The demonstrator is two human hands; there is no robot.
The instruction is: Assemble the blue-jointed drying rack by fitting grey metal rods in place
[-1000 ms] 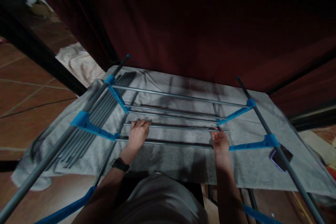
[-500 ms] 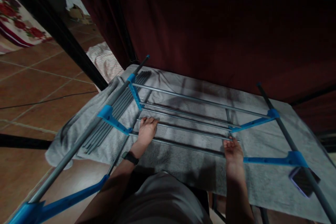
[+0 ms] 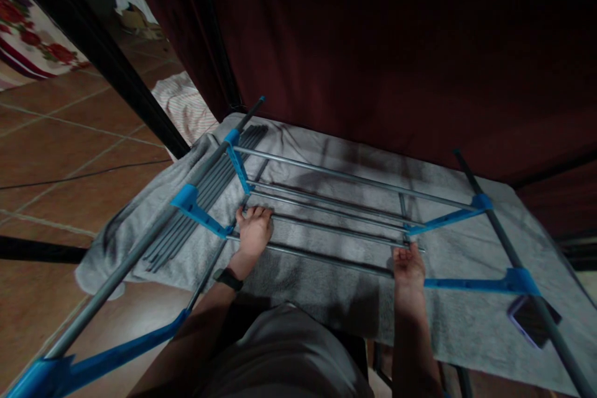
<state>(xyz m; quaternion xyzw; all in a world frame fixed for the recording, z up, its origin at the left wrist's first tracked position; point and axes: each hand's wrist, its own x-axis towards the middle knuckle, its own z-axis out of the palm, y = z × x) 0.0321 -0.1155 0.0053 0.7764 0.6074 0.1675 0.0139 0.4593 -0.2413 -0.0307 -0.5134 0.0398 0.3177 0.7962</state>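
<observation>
A rack frame of grey metal rods (image 3: 326, 199) and blue plastic connectors (image 3: 196, 208) stands over a grey towel (image 3: 326, 286) spread on the floor. My left hand (image 3: 254, 230) rests on the left end of a loose grey rod (image 3: 336, 230), fingers curled over it near the blue side bar. My right hand (image 3: 408, 264) holds the same rod's right end beside the right blue connector (image 3: 443, 219). A dark watch (image 3: 227, 278) sits on my left wrist.
A bundle of spare grey rods (image 3: 200, 199) lies on the towel at the left. A phone (image 3: 532, 320) lies on the towel at the right. A dark red curtain (image 3: 373, 43) hangs behind. Brown tiled floor (image 3: 60, 155) and a striped cloth (image 3: 181, 102) lie left.
The view has swung to the right. My left hand slid left along the rod toward the blue side bar; my right hand stays at the rod's right end.
</observation>
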